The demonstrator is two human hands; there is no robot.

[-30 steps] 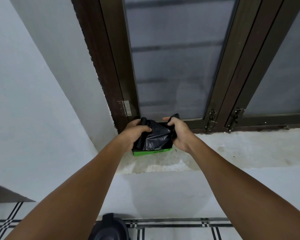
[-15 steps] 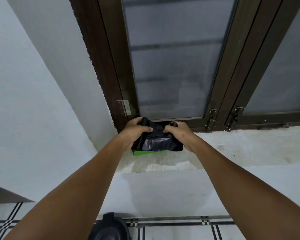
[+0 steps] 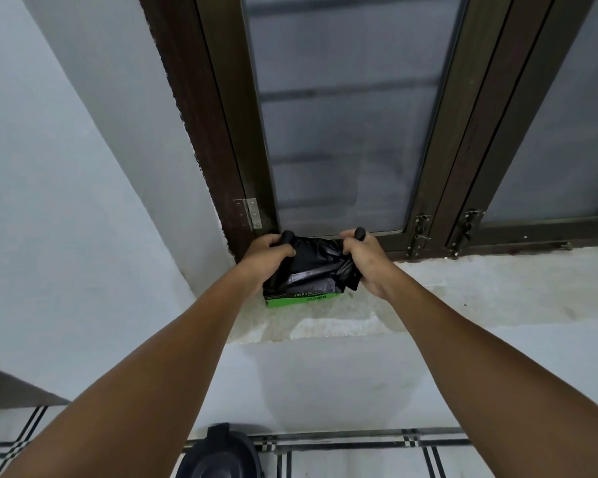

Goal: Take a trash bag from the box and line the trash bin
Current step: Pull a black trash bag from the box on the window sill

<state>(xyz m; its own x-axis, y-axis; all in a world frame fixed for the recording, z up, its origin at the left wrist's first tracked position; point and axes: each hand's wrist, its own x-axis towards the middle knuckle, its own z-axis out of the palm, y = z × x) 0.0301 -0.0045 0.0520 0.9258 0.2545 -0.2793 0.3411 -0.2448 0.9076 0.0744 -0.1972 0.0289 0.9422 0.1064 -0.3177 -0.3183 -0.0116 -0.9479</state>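
Item: black trash bag (image 3: 316,262), over the green box (image 3: 302,300) on the windowsill (image 3: 463,288); left hand (image 3: 265,258) and right hand (image 3: 366,262), fingers clenched on its ends, now spread wider than a half-second back, bag apparently coming free; bin (image 3: 220,457) unlined below.

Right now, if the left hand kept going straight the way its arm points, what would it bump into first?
Probably the brown window frame just past the left hand, which grips the black trash bag above the green box. Depth is hard to judge.
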